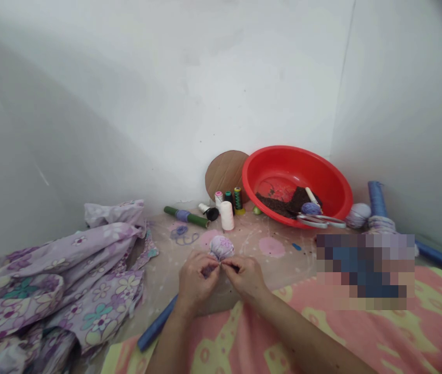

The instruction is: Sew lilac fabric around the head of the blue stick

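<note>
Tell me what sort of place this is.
Likely a home sewing corner on the floor: thread spools, scissors on a red basin, and floral fabric piled by bare white walls.

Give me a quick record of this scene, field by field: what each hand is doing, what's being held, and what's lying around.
left hand: left hand pinches the base of the fabric ball
right hand: right hand pinches it from the other side
fabric ball: small, lilac, floral print
left side: heap of floral cloth
behind: thread spools, green roll
basin: red basin tilted against the wall, scissors at its rim
foreground: pink and yellow towel, blue roll
</note>
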`<state>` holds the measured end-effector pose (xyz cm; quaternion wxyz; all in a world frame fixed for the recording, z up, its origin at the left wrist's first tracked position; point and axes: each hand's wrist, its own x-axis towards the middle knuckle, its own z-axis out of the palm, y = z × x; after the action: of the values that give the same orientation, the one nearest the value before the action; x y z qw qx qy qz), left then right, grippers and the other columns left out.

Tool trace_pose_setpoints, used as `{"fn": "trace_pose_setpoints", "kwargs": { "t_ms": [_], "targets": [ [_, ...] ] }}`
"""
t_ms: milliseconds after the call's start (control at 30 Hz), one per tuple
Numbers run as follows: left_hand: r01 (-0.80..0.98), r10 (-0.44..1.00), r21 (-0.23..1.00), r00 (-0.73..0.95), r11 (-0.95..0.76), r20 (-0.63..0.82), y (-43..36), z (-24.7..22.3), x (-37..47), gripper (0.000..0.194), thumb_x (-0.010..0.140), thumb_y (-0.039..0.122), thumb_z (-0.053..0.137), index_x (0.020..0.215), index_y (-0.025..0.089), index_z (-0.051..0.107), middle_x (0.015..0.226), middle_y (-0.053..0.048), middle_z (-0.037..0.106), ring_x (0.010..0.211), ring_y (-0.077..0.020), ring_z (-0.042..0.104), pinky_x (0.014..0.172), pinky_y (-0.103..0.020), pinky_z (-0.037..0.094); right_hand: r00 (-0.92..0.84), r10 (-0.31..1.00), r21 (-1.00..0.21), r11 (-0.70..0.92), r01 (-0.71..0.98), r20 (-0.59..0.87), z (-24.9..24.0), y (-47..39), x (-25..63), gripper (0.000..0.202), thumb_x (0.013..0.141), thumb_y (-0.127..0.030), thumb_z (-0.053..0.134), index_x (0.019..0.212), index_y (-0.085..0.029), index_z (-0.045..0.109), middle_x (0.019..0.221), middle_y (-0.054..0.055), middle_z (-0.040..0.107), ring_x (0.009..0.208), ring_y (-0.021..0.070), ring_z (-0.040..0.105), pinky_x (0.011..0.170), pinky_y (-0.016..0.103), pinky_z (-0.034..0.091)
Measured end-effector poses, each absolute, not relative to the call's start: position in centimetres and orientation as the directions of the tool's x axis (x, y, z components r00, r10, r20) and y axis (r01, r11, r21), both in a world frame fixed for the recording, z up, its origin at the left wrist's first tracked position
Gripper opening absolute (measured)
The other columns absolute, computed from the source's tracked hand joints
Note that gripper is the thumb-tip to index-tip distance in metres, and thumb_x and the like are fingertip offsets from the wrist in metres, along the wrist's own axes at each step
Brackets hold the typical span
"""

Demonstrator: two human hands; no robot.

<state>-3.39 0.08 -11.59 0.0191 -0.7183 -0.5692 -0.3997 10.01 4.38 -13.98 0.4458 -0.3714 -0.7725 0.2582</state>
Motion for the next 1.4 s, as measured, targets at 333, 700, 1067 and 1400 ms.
{"fn": "trace_pose_setpoints", "kwargs": {
  "t_ms": [333,700,1067,1400],
  "targets": [
    [0.832,0.812,0.433,0.034,-0.346,0.583,0.08,-11.69,-3.31,0.01,0.069,0.015,0.053,0.067,0.019,0.062,0.071,-0.002,0.062,0.073,-0.0143,0.052,0.062,-0.025,0.042,-0.353,0.779,-0.673,0.626,0.394,0.519,-13.82,4.28,10.07,0.02,0.072,-0.017,0.049,0.073,-0.02,0.069,0.069,0.002,0.067,0.064,0.0134,0.059,0.059,0.02,0.038],
    [0.826,0.82,0.452,0.022,-0.338,0.573,0.1,-11.89,-3.35,0.01,0.069,0.016,0.052,0.064,0.018,0.061,0.067,-0.002,0.06,0.068,-0.0132,0.051,0.058,-0.023,0.039,-0.332,0.793,-0.673,0.609,0.419,0.511,-13.96,4.46,9.96,0.021,0.07,-0.016,0.047,0.069,-0.02,0.068,0.065,0.002,0.066,0.06,0.0127,0.057,0.056,0.02,0.036],
    [0.778,0.847,0.543,-0.029,-0.314,0.531,0.3,-12.07,-3.54,0.011,0.071,0.022,0.053,0.063,0.017,0.059,0.063,-0.001,0.057,0.061,-0.0112,0.05,0.053,-0.02,0.039,-0.301,0.821,-0.725,0.57,0.387,0.485,-13.93,4.52,9.95,0.021,0.07,-0.015,0.046,0.065,-0.018,0.066,0.061,0.002,0.063,0.057,0.0118,0.054,0.054,0.019,0.035],
    [0.737,0.887,0.615,-0.046,-0.281,0.46,0.29,-12.07,-3.75,0.017,0.074,0.027,0.049,0.068,0.017,0.062,0.065,-0.002,0.059,0.06,-0.0118,0.053,0.053,-0.021,0.041,-0.273,0.841,-0.785,0.537,0.31,0.467,-14.32,4.65,9.81,0.021,0.07,-0.017,0.046,0.065,-0.018,0.065,0.059,0.001,0.062,0.056,0.0124,0.054,0.052,0.019,0.036]
  ]
}}
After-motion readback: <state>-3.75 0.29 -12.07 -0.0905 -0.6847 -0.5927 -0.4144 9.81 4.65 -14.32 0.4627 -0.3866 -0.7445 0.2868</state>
